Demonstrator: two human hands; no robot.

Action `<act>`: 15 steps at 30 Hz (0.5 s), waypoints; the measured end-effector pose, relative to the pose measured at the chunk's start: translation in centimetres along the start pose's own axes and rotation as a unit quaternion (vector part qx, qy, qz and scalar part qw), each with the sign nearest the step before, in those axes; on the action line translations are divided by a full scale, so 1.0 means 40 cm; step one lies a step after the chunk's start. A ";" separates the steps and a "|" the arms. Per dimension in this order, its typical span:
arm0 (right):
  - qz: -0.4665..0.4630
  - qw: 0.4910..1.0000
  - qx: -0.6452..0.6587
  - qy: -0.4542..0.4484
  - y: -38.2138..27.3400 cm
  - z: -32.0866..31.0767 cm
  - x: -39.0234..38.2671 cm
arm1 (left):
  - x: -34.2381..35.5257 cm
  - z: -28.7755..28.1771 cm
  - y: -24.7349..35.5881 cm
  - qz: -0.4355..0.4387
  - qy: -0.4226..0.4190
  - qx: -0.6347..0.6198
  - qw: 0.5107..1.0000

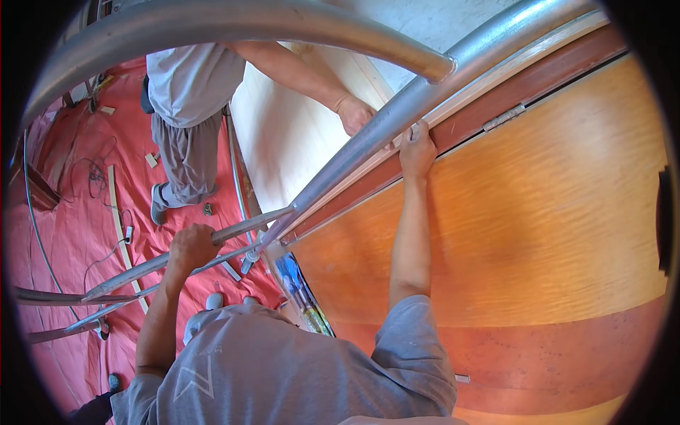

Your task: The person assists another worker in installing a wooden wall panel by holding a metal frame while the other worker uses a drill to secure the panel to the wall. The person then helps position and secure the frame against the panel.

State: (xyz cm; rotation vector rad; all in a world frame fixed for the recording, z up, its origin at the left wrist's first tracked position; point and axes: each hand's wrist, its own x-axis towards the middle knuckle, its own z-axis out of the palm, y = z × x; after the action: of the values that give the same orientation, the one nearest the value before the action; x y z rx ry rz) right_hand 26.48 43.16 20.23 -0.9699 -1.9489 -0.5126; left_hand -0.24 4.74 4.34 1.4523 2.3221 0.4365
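My left hand [193,245] is wrapped round a grey metal tube [244,225] of a scaffold frame. Up at the right, my right hand [417,152] is closed at a pale wooden strip [340,187] that runs along a reddish-brown door frame [464,131]; its fingertips are partly hidden. Just left of it, behind a thick sloping metal tube [375,131], a co-worker's hand [354,115] reaches to the same strip. Below the frame is an orange wood-grain door [510,227] with a metal hinge [504,117] at its edge.
A curved metal tube [283,20] crosses overhead. The co-worker [195,85] stands beyond the scaffold on red floor sheeting [71,241]. Cables [97,177], a long wooden batten [117,205] and small offcuts lie there. A pale board [265,120] stands beside the co-worker.
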 end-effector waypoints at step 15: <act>0.037 0.999 0.026 -0.019 -0.010 -0.001 -0.002 | -0.006 -0.010 0.010 -0.012 0.006 -0.012 1.000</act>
State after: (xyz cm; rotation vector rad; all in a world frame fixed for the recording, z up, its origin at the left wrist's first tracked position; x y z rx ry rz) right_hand 26.21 42.84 20.19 -1.0217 -1.9424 -0.4027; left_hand -0.01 4.65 4.92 1.4142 2.3323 0.4656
